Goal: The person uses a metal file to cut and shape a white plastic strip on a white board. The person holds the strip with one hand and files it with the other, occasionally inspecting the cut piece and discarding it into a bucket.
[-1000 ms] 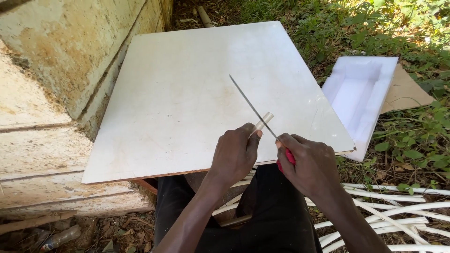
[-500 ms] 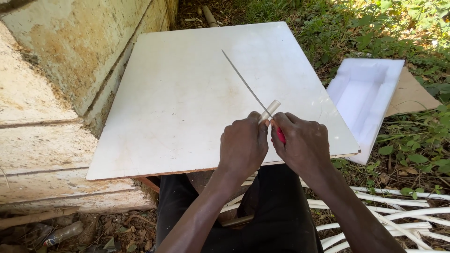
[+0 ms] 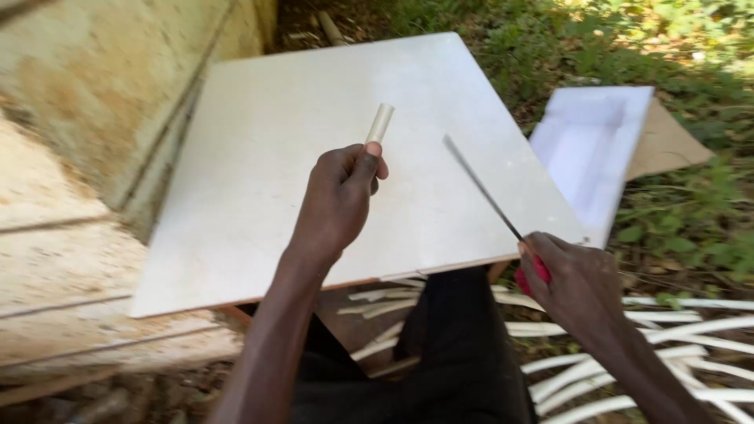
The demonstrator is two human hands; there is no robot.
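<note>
Above the white tabletop (image 3: 259,173), the left hand (image 3: 339,196) has its fingers pinching a short pale stick (image 3: 380,123), held upright. Right of the tabletop's near edge, the right hand (image 3: 577,286) grips a red-handled blade (image 3: 481,187), fingers curled tight.

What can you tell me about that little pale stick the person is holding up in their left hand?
The short pale cream stick looks like a cut length of cane or peeled wood, round and smooth, with a flat-cut top end. It stands nearly upright, tilted slightly to the right, above the large white flat board without touching it. Only its upper part shows; the lower part is hidden in the grip of the left hand, whose thumb and fingers close around it.
</note>
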